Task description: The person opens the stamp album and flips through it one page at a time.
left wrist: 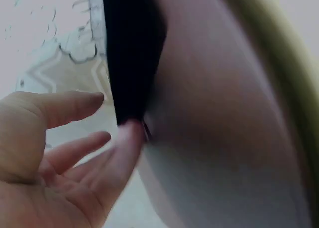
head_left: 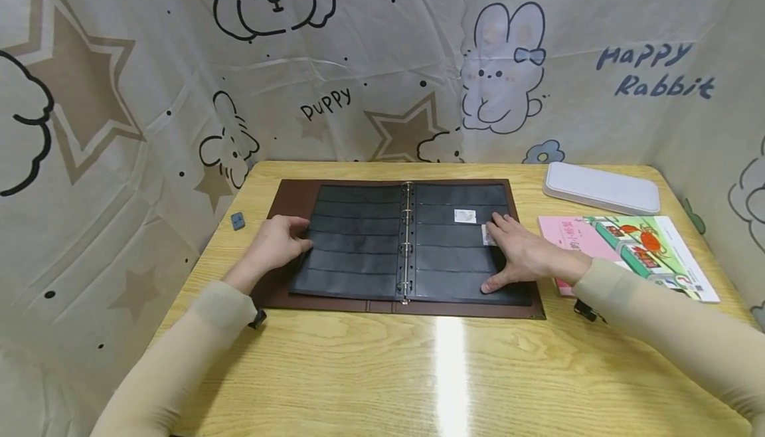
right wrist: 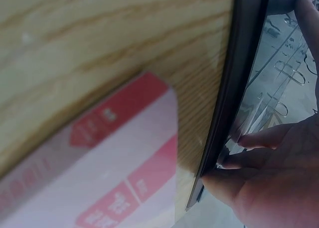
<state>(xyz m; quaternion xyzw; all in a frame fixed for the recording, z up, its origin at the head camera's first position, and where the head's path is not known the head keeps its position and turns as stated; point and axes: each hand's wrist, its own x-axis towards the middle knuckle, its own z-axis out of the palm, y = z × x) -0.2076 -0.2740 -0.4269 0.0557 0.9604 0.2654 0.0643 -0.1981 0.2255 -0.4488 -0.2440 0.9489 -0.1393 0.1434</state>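
A brown ring binder album [head_left: 340, 305] lies spread on the table. Its black left page [head_left: 352, 244] and black right page [head_left: 445, 258] have rows of clear pockets. On the right page sit a small whitish stamp [head_left: 465, 216] and a second stamp [head_left: 487, 235], the latter partly covered by my right hand [head_left: 526, 251]. That hand rests spread on the page's outer side, thumb toward me. My left hand [head_left: 277, 243] is at the left page's outer edge. In the left wrist view, one finger touches the black page [left wrist: 132, 58], while the thumb stands apart from it.
A pink and green picture book [head_left: 651, 258] lies right of the album, partly behind my right forearm. Beyond it is a white case [head_left: 600, 188]. One small blue-grey block [head_left: 238, 221] sits at the table's left edge. A printed curtain [head_left: 382, 58] hangs around the table [head_left: 335, 370].
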